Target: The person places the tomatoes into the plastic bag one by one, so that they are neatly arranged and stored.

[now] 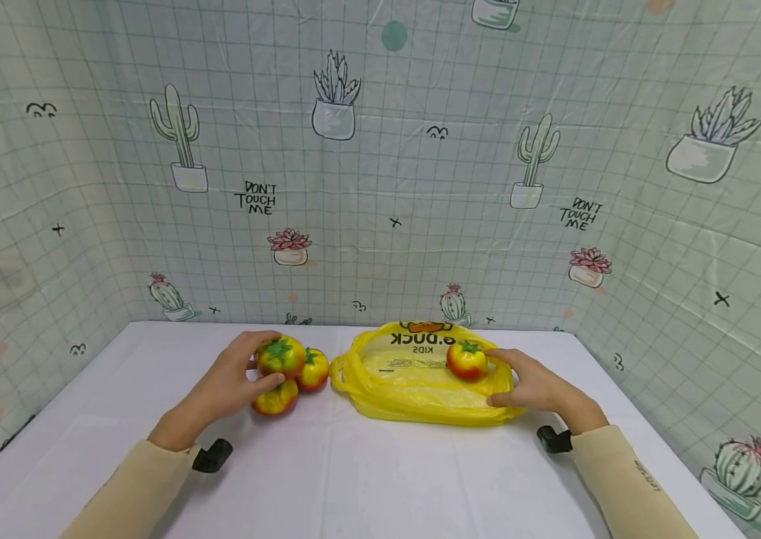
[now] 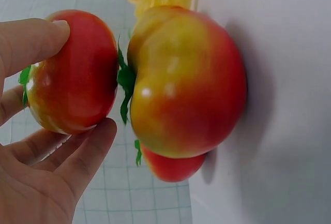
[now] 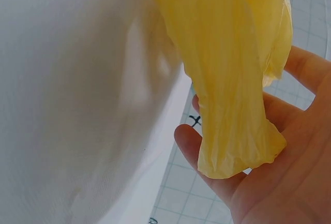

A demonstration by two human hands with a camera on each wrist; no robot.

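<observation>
My left hand (image 1: 228,378) grips a red-and-yellow tomato (image 1: 281,356) with a green leafy top, thumb on one side and fingers on the other. Two more tomatoes sit close below it: one nearer me (image 1: 275,398) and one to the right (image 1: 313,370). In the left wrist view the held tomato (image 2: 72,74) is right at the leafy top of the nearer one (image 2: 189,81). My right hand (image 1: 535,382) is at the right end of a yellow plastic bag (image 1: 380,400), fingers spread. The bag's gathered end (image 3: 227,79) lies against those fingers. Another tomato (image 1: 467,361) rests at the bag.
A white cloth covers the table (image 1: 326,479). Behind it and at both sides hang grid-patterned curtains (image 1: 393,165) with cactus drawings. A bag handle loop (image 1: 340,374) lies beside the right-hand tomato of the left group. A black wrist camera (image 1: 213,455) sits by the left sleeve.
</observation>
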